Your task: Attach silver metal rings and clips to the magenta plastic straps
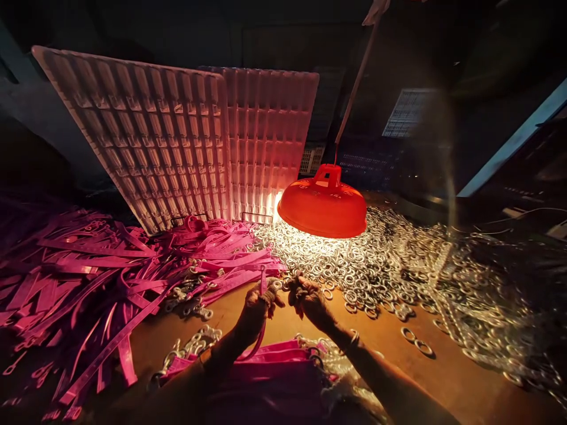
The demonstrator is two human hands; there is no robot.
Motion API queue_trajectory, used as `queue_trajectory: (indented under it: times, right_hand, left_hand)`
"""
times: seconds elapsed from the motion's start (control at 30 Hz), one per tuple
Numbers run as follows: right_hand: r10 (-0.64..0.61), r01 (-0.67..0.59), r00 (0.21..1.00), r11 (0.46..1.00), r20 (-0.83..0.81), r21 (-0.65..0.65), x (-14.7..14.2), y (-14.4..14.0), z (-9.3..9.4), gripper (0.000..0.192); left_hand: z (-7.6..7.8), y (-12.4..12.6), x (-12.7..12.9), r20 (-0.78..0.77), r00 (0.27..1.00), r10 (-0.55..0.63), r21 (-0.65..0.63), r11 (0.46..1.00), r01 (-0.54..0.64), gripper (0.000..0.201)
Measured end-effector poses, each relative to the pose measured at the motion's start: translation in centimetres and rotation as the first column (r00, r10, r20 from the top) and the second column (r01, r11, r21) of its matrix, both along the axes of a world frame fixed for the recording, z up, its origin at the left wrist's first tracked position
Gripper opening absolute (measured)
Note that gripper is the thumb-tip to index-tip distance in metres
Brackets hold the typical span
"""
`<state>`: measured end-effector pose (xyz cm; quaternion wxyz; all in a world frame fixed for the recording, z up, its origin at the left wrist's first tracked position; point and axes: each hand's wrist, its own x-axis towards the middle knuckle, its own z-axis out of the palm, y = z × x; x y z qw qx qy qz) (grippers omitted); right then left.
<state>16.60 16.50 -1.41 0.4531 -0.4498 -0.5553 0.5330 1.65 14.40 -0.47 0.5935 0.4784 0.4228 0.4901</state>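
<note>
My left hand [259, 301] grips a pink strap [263, 282] whose end sticks up between the fingers, with a small metal ring at its tip; the rest of the strap loops down past my wrist. My right hand [306, 296] is closed right beside it, fingertips pinched near the strap end; what it holds is too small and dark to make out. Both hands hover over the brown tabletop [390, 342] at the edge of a big heap of metal rings [363, 260].
A low orange lamp [325, 203] hangs just beyond the hands. Loose pink straps [101, 265] cover the left side. A neat stack of pink straps with rings [274, 357] lies between my forearms. Two ribbed white trays [177, 141] lean upright behind. Stray rings [416, 341] lie at right.
</note>
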Motion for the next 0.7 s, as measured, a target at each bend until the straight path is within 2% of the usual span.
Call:
queue_trajectory:
  times: [0.1, 0.23, 0.4, 0.47, 0.7]
  right_hand:
    - [0.014, -0.014, 1.000, 0.999, 0.002, 0.029, -0.3, -0.1, -0.5, 0.019]
    - [0.014, -0.016, 0.999, 0.998, 0.034, 0.058, -0.9, -0.4, -0.3, 0.017]
    - [0.022, -0.068, 0.981, 0.969, 0.195, 0.236, -0.9, -0.4, -0.3, 0.009]
    - [0.037, -0.104, 0.968, 0.961, 0.250, 0.258, -0.7, -0.3, -0.3, 0.009]
    - [0.104, -0.179, 0.957, 0.946, 0.269, 0.270, -0.5, -0.3, 0.4, 0.024]
  left_hand:
    - [-0.7, 0.2, -0.1, 0.051, 0.998, -0.028, -0.009, 1.000, 0.029, 0.034]
    - [-0.9, 0.2, -0.2, 0.040, 0.997, -0.064, -0.030, 0.997, 0.065, 0.038]
    - [-1.6, 0.5, -0.4, 0.036, 0.999, -0.011, -0.025, 1.000, 0.011, 0.038]
    - [-1.9, 0.6, -0.4, 0.044, 0.999, -0.015, -0.015, 1.000, 0.016, 0.036]
    - [-1.6, 0.3, -0.5, -0.054, 0.998, -0.018, -0.091, 0.996, 0.013, 0.031]
